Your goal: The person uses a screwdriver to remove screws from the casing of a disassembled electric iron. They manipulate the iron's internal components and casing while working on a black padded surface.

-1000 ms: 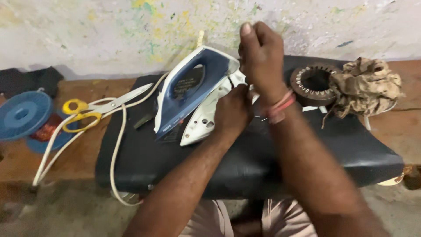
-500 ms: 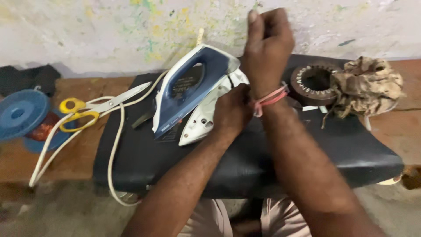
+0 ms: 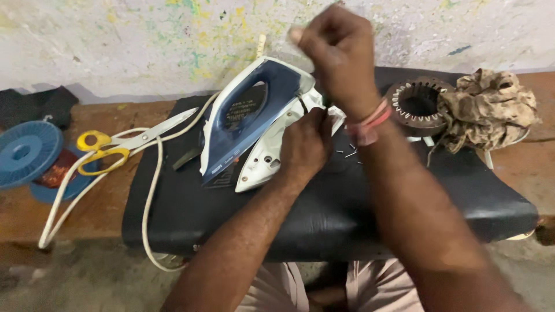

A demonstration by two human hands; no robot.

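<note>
A blue and white clothes iron point(image 3: 248, 115) lies tilted on a black padded stool point(image 3: 324, 214), partly taken apart, with its white body shell point(image 3: 260, 162) showing below the blue handle. My left hand point(image 3: 305, 145) grips the iron's rear end. Just above it, my right hand point(image 3: 341, 58) is closed in a fist with red thread bands at the wrist. A thin dark tool point(image 3: 325, 103) runs down from the fist to the iron's rear. A few small screws point(image 3: 347, 151) lie loose on the pad beside my left hand.
A round metal motor stator point(image 3: 416, 104) and a crumpled mottled brown cloth point(image 3: 491, 110) sit at the stool's right end. On the wooden bench to the left lie yellow-handled scissors point(image 3: 104, 151), a blue spool disc point(image 3: 26, 153), a black cloth point(image 3: 34, 107) and the iron's white cord point(image 3: 150, 190).
My right fist has risen a little over the iron's rear and turned. My left hand has kept its grip on the iron.
</note>
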